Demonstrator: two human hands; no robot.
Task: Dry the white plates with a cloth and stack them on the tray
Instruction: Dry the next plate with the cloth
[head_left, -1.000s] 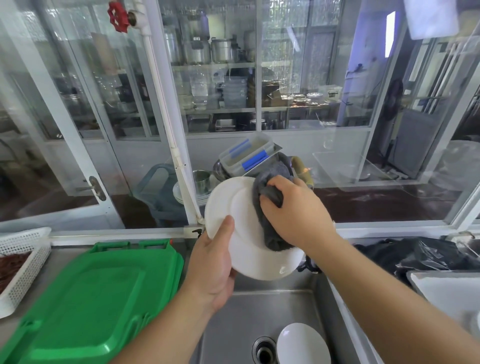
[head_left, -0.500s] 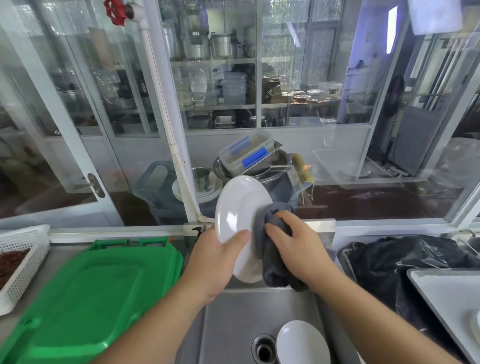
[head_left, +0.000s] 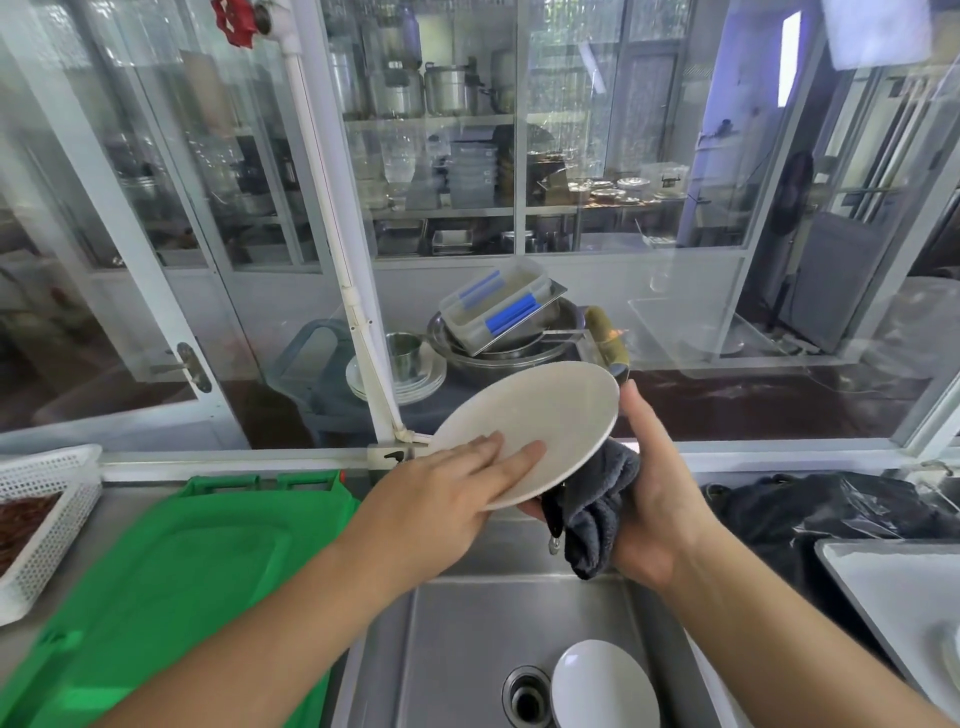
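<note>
— White and matte, the plate (head_left: 540, 421) tilts above the sink (head_left: 467, 623), its plain face toward us, rim clean.
— Left hand (head_left: 441, 499)?
— Fingers flat on that face, thumb hidden underneath, gripping the near edge.
— And the right hand (head_left: 654, 499)?
— Cupped under the far side, closed on a bunched dark grey cloth (head_left: 592, 509) pressed against the plate's underside.
— More plates?
— Second white plate (head_left: 602, 686) lies in the basin beside the drain (head_left: 527, 696). Green tray (head_left: 156, 582) sits left on the tabletop.
</note>
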